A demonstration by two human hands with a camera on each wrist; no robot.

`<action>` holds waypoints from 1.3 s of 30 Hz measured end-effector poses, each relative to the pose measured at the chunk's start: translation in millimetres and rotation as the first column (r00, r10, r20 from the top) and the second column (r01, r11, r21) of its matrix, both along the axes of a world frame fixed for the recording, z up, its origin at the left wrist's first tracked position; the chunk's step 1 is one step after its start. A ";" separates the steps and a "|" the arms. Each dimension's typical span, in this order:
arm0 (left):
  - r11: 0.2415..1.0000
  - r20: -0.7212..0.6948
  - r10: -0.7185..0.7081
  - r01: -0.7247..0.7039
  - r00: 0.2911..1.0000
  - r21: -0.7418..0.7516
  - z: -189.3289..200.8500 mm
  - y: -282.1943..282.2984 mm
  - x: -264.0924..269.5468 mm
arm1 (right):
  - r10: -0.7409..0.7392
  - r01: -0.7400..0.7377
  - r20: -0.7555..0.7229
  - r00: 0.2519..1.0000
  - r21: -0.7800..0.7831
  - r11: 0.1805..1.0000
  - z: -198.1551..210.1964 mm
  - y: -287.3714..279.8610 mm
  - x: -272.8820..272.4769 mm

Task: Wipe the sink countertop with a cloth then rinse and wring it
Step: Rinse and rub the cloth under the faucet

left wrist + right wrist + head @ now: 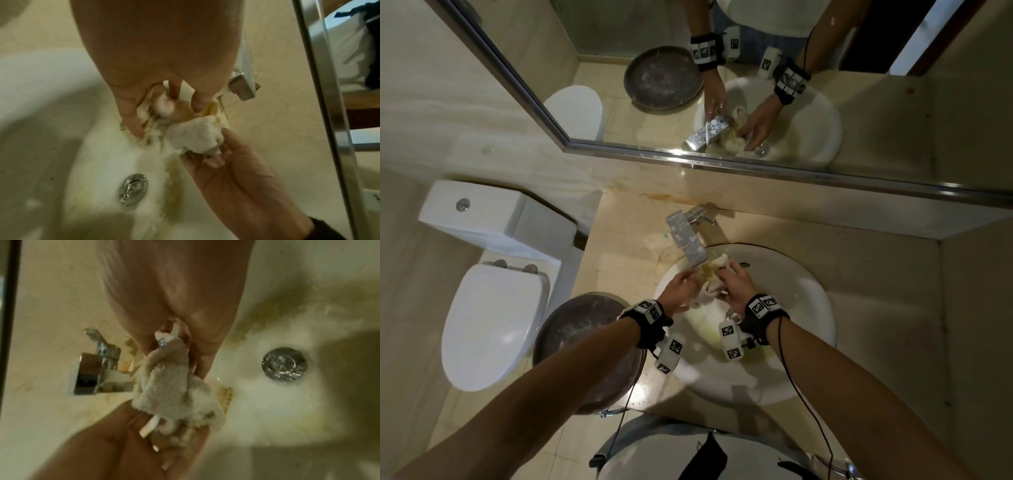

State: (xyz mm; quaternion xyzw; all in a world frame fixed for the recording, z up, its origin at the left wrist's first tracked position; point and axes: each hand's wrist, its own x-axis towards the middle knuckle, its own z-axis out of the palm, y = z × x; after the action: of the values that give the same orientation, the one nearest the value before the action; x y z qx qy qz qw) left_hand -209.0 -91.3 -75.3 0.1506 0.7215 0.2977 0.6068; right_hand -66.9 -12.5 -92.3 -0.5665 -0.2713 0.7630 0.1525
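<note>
A pale, wet, bunched-up cloth (714,279) is held over the white sink basin (794,284), just under the spout of the chrome faucet (686,236). My left hand (690,279) grips its left end and my right hand (732,277) grips its right end. In the left wrist view my left hand (164,112) has thumb and fingers curled round the cloth (193,134). The right wrist view shows my right hand (174,353) pinching the top of the cloth (168,386). Yellowish water streaks the basin near the drain (133,189).
The beige countertop (876,260) surrounds the sink, with a wall at its right. A dark round pan (585,342) sits at the counter's left edge. A white toilet (489,322) stands further left. The mirror (722,85) hangs above the faucet.
</note>
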 end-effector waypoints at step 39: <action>0.994 -0.385 -0.073 0.097 0.920 0.044 -20.4 0.4 12.9 | 0.124 -0.139 0.132 0.983 0.110 0.984 -15.9 -9.4 -10.4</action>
State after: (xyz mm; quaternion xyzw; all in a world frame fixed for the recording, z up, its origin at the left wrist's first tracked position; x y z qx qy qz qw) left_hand -196.1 -90.9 -95.7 0.2557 0.8093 0.2581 0.4615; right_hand -77.3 -21.9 -108.2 -0.5837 -0.3623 0.7171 0.1179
